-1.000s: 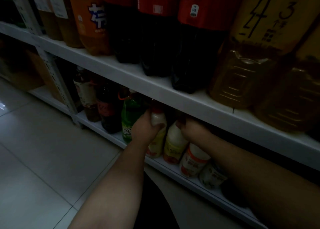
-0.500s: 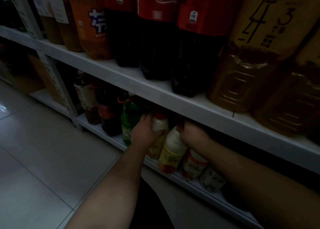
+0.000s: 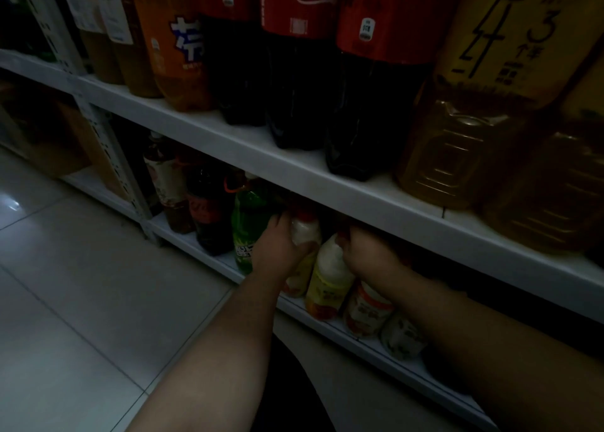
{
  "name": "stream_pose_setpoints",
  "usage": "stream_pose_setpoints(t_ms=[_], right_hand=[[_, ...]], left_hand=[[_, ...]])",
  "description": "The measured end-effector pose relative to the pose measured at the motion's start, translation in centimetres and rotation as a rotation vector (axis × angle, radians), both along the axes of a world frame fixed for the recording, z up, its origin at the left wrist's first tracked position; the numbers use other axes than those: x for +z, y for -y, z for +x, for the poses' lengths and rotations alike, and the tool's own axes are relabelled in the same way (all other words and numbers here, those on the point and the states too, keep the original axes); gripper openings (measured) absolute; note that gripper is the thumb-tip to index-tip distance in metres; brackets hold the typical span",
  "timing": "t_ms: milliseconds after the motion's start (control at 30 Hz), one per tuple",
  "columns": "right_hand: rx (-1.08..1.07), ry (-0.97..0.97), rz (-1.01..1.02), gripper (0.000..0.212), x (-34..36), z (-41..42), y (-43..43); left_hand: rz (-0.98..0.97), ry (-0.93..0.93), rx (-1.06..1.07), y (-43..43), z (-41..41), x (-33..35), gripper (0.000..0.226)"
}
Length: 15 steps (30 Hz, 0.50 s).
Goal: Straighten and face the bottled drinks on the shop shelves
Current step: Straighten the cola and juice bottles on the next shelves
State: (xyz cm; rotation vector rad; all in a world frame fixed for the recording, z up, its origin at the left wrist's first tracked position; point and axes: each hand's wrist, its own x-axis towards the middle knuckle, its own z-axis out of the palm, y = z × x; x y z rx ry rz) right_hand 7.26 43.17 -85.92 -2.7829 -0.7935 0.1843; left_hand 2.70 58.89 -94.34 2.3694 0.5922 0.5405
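On bottom shelf [image 3: 183,237] — left grip [image 3: 277,252] clasps white bottle [image 3: 305,232], right grip [image 3: 369,257] yellow-labelled bottle [image 3: 328,278].

Milky drink bottles in a row on the bottom shelf [image 3: 173,232]

The red-capped white bottle [image 3: 305,232] stands just right of a green soda bottle [image 3: 246,225], left hand [image 3: 277,245] wrapped round its neck. The yellow-label bottle [image 3: 328,278] beside it leans a bit, right hand [image 3: 369,255] gripping its top.

Very dim, underexposed view, glare on floor tiles [image 3: 13,203], wide-angle bending at edges
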Motion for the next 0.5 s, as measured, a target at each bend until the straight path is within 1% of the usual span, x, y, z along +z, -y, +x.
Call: stream_pose_setpoints(t_ms=[67, 133, 200, 300, 367, 500], right_hand=[[-0.021, 0.064, -0.042, 0.041, -0.6, 0.2, 0.0], [-0.052, 0.102, -0.032, 0.041, -1.2, 0.5, -0.1], [-0.091, 0.094, -0.005, 0.043, -1.4, 0.6, -0.3], [-0.122, -0.002, 0.031, 0.045, -1.5, 0.9, -0.5], [-0.107, 0.016, 0.033, 0.045, -1.5, 1.0, -0.6], [-0.126, 0.032, 0.112, 0.045, -1.7, 1.0, -0.4]], left_hand=[[-0.003, -0.020, 0.001, 0.1, 0.1, 0.1, 0.089], [-0.007, -0.030, -0.001, 0.1, 0.2, 0.1, 0.089], [-0.013, -0.020, -0.013, 0.2, 0.2, 0.1, 0.090], [-0.020, -0.022, -0.009, 0.0, 0.3, -0.2, 0.090], [-0.020, -0.018, -0.002, 0.0, 0.3, -0.4, 0.089], [-0.010, 0.018, -0.005, -0.1, 0.5, -0.7, 0.089]])
